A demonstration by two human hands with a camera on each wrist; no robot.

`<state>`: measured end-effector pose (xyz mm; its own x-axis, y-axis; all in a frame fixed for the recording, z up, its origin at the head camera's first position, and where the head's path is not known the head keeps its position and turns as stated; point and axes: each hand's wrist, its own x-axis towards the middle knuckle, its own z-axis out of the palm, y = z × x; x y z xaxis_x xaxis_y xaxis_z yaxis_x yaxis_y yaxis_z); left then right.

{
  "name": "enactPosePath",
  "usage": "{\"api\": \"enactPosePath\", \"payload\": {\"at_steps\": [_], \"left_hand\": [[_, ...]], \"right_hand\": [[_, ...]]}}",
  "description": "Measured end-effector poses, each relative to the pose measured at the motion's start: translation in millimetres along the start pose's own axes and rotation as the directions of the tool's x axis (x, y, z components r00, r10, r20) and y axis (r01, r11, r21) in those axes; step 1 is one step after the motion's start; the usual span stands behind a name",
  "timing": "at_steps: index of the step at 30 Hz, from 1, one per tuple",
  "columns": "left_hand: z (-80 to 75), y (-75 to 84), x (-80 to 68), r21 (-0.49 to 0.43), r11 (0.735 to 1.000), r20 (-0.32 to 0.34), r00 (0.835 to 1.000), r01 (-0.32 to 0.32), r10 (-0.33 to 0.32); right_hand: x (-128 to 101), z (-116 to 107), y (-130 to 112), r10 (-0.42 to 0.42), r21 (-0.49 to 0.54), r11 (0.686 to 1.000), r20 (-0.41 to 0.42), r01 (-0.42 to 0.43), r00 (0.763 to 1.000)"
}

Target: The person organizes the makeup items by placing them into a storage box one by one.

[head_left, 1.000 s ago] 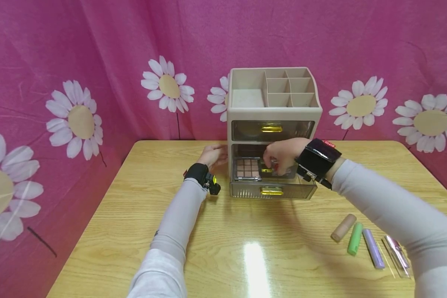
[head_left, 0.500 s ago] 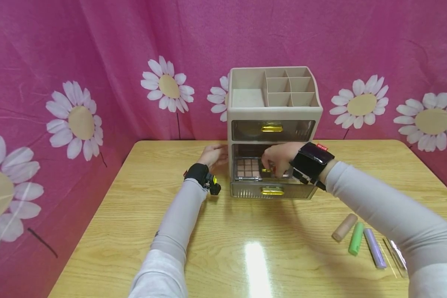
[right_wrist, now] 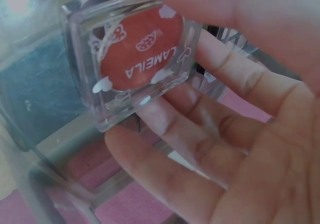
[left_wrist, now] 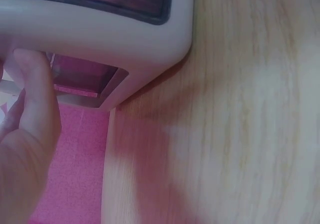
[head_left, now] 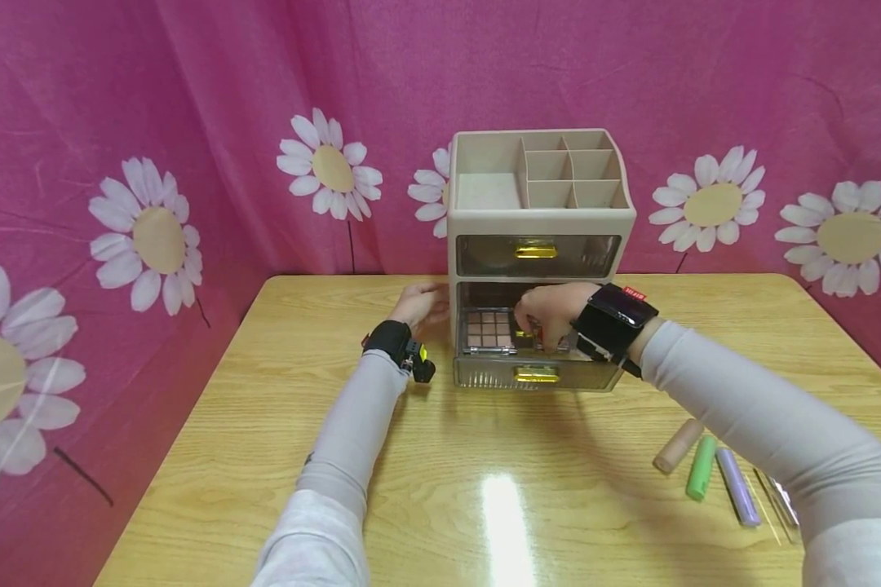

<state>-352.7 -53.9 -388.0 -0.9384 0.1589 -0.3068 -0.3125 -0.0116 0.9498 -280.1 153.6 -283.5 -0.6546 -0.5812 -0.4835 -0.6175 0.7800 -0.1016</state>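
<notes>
I have a small clear square case with a red-orange blush pan [right_wrist: 135,58] pinched in my right hand [head_left: 551,314], fingers curled round its edges, just over the open smoky transparent lower drawer [head_left: 537,371] of the beige plastic organizer [head_left: 539,220] at the counter's far edge. A brown eyeshadow palette [head_left: 489,330] already lies in that drawer's left half; I judge the case is nearly placed but not yet let go. My left hand [head_left: 420,306] rests flat against the organizer's left side, fingers straight, steadying it. Near the right front corner, a tan tube [head_left: 677,447], a green tube [head_left: 701,468], a lilac tube [head_left: 737,487] and a clear sleeve [head_left: 781,503] still lie on the yellow wooden counter [head_left: 484,489], so most sorting remains.
</notes>
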Motion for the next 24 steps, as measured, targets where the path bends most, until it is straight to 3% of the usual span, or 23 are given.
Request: {"api": "enactPosePath", "payload": {"at_steps": [8, 16, 19, 21, 24], "left_hand": [[0.0, -0.7, 0.3, -0.023, 1.000, 0.000, 1.000, -0.006, 0.006], [0.6, -1.3, -0.5, -0.015, 1.000, 0.009, 1.000, -0.001, 0.001], [0.5, -1.4, -0.4, -0.016, 1.000, 0.014, 1.000, -0.006, 0.006], [0.3, -1.1, -0.6, -0.016, 1.000, 0.010, 1.000, -0.007, 0.008], [0.6, -0.8, -1.4, -0.015, 1.000, 0.009, 1.000, -0.010, 0.010]], "right_hand": [[-1.3, -1.4, 2.3, 0.000, 0.032, 0.999, -0.012, 0.000, 1.000], [-36.2, -17.9, -13.3, -0.104, -0.016, 0.995, -0.149, 0.102, 0.983], [-54.7, -20.5, -27.1, -0.179, -0.055, 0.984, -0.299, 0.170, 0.937], [-65.1, -17.8, -37.3, -0.236, -0.103, 0.972, -0.415, 0.212, 0.879], [-76.3, -5.8, -52.4, -0.294, -0.184, 0.956, -0.568, 0.229, 0.769]]}}
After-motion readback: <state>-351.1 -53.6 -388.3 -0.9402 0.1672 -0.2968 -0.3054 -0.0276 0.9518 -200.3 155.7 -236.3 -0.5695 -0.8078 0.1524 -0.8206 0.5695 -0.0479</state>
